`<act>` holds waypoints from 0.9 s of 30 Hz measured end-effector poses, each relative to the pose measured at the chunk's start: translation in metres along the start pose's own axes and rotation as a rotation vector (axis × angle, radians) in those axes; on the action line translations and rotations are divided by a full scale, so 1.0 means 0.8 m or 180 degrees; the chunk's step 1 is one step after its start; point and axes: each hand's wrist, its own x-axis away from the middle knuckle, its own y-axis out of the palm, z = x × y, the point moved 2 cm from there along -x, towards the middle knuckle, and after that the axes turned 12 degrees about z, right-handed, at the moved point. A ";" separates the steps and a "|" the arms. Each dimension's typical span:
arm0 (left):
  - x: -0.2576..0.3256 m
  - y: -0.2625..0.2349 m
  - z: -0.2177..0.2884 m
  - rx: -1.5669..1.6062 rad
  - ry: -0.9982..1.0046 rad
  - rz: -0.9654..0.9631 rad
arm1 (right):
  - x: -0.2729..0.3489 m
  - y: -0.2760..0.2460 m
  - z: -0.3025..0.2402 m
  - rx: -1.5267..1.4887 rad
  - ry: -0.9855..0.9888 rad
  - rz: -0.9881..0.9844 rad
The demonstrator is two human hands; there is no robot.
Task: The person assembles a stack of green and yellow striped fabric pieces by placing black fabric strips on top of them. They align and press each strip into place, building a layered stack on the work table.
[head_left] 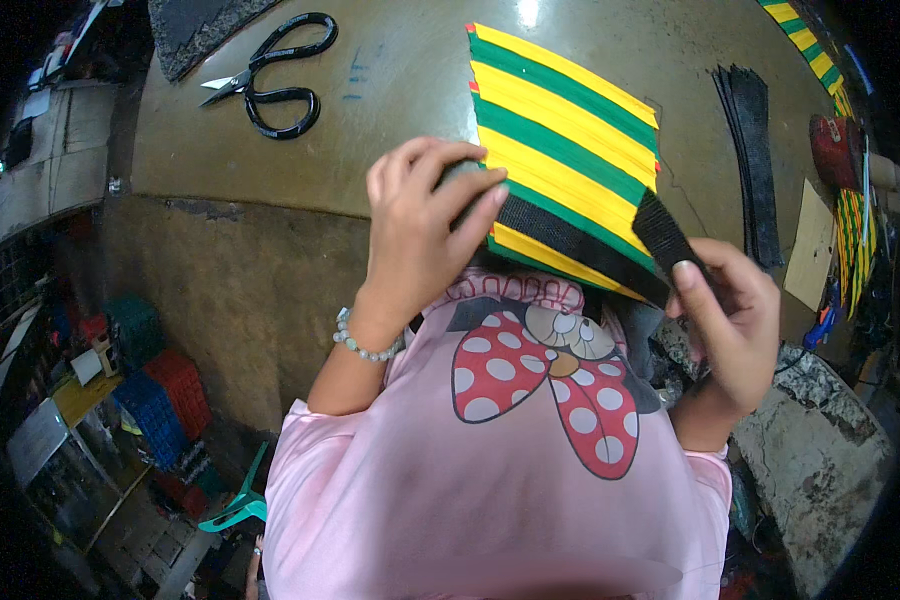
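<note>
Two hands, one strap that could slip

Two hands hold a striped mat (560, 150) of yellow and green strips, close to the person's chest. The left hand (420, 235) is curled shut over the near left corner of the mat, with the fingers folded down on a black strap (570, 245) that runs along the near edge. The right hand (730, 330) is pinched shut on the free end of that same strap, which sticks up just past the mat's right corner.

What could go wrong? I think the strap could slide off the edge if the left fingers let go a little, because only those fingers press it down. The strap could also twist or sit crooked if the right hand pulls too hard or to one side. The strips could spread apart if the mat bends.

Beyond the left hand, well apart on the brown table (390, 90), lie black scissors (275, 75). Beyond the right hand lie more black straps (750, 150) and a second striped piece (815, 55).
</note>
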 end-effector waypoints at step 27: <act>0.036 0.006 0.001 0.0026 -0.0119 -0.0471 | -0.084 0.121 0.021 -0.0184 -0.0597 -0.0569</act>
